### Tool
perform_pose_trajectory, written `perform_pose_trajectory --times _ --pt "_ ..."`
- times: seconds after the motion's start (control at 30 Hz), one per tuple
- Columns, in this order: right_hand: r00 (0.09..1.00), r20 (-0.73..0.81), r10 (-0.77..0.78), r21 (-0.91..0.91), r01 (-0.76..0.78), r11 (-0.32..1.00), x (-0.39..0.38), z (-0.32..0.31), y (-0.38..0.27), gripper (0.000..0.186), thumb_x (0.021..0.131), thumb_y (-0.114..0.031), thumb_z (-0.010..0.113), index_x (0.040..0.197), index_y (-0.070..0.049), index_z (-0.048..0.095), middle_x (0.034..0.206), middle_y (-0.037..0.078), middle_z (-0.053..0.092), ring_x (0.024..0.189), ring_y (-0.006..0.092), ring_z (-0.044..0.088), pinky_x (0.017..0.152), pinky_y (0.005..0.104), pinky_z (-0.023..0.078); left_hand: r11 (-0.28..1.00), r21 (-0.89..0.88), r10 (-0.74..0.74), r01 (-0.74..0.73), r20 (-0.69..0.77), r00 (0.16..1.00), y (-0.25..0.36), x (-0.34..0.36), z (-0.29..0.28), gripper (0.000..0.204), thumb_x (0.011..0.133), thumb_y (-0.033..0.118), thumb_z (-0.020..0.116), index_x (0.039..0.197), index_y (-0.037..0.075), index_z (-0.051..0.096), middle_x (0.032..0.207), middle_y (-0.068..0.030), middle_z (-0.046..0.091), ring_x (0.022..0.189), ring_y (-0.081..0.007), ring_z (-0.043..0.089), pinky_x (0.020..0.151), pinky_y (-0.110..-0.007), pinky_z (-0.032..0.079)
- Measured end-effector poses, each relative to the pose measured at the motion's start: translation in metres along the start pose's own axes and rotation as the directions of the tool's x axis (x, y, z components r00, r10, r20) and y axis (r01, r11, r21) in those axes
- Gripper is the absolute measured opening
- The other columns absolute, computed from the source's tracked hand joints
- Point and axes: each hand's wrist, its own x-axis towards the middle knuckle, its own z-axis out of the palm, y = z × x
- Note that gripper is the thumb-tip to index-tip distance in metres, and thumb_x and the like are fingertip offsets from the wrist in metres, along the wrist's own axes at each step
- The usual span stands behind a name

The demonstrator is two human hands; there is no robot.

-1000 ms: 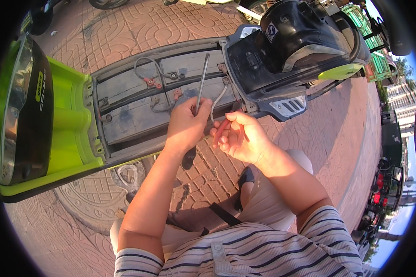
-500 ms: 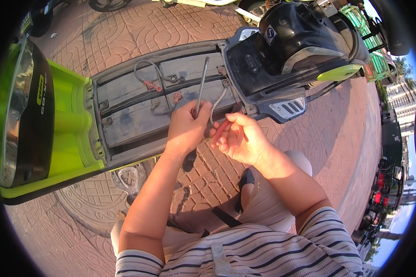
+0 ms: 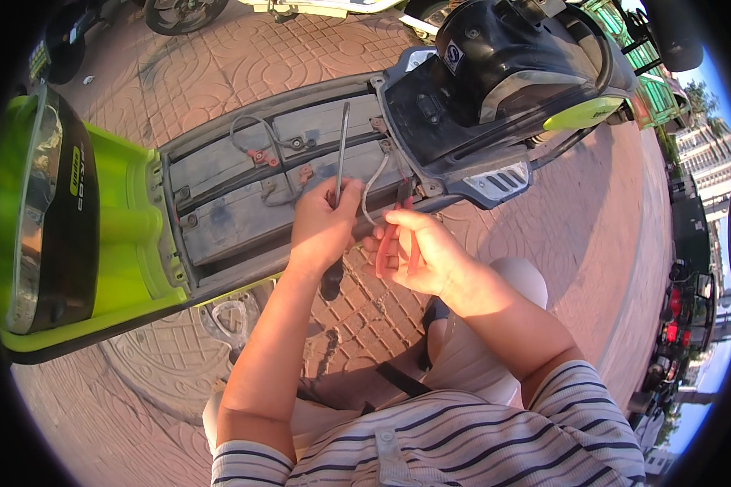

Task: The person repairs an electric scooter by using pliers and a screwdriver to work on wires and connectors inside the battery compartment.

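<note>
Left hand [image 3: 323, 227] around screwdriver [image 3: 341, 150]

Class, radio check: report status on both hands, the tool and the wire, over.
Left hand gripping screwdriver, shaft over the battery bay. Right hand on red-handled pliers, beside the white wire. Nothing blocking.

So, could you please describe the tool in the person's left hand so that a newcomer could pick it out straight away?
Start at the lime-green scooter lying on the brick paving, its floor bay open over grey batteries. The left hand at the bay's near edge grips a long screwdriver. Unlike the curling wires beside it, it is a straight, thin metal shaft across the batteries, with a dark handle below the fist.
</note>
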Motion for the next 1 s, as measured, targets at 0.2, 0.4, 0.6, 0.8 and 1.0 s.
perform_pose_trajectory --times 0.2,0.4,0.6,0.8,1.0 --pt "0.998 0.011 0.061 0.040 -0.062 0.997 0.006 -0.018 0.003 0.030 0.094 -0.037 0.061 0.091 -0.007 0.058 0.078 0.004 0.059 0.066 0.0164 0.057 0.061 0.0338 0.046 1.000 -0.006 0.002 -0.002 -0.004 1.000 0.003 -0.001 0.004 0.027 0.099 0.028 0.057 0.099 0.003 0.066 0.061 0.0014 0.050 0.040 -0.0076 0.045 0.039 -0.024 0.035" --pt "0.997 -0.070 0.012 -0.067 -0.016 0.998 0.013 -0.016 0.014 0.033 0.096 -0.041 0.056 0.089 -0.009 0.054 0.068 0.003 0.052 0.052 0.0124 0.041 0.047 0.0273 0.032 1.000 0.003 0.009 -0.009 -0.021 1.000 0.001 -0.002 0.004 0.027 0.098 0.028 0.058 0.098 0.002 0.066 0.061 0.0010 0.050 0.040 -0.0078 0.045 0.040 -0.024 0.036" --pt "0.987 -0.137 -0.082 -0.141 0.062 0.988 0.017 -0.012 0.022 0.031 0.096 -0.037 0.054 0.078 -0.014 0.042 0.060 -0.002 0.041 0.049 0.0107 0.035 0.045 0.0272 0.028 0.998 0.046 0.034 -0.033 -0.018 0.999 -0.001 -0.003 0.004 0.027 0.098 0.028 0.059 0.098 0.003 0.066 0.061 0.0007 0.051 0.041 -0.0078 0.045 0.041 -0.024 0.037" --pt "0.968 -0.206 -0.145 -0.238 0.095 0.967 0.020 -0.010 0.025 0.028 0.095 -0.034 0.054 0.077 -0.015 0.043 0.059 -0.004 0.036 0.048 0.0108 0.032 0.045 0.0277 0.028 0.999 0.029 0.034 -0.034 -0.010 0.999 -0.002 -0.002 0.003 0.026 0.097 0.028 0.059 0.098 0.003 0.066 0.061 0.0009 0.050 0.041 -0.0076 0.045 0.041 -0.024 0.037" --pt "0.852 -0.290 -0.435 -0.686 0.131 0.715 0.020 -0.029 0.019 0.030 0.094 -0.032 0.055 0.075 -0.010 0.050 0.060 -0.004 0.043 0.049 0.0119 0.039 0.045 0.0297 0.029 0.998 0.032 0.048 -0.048 -0.013 0.999 -0.003 -0.001 0.003 0.026 0.097 0.028 0.059 0.098 0.003 0.067 0.061 0.0010 0.050 0.041 -0.0074 0.045 0.041 -0.024 0.037"
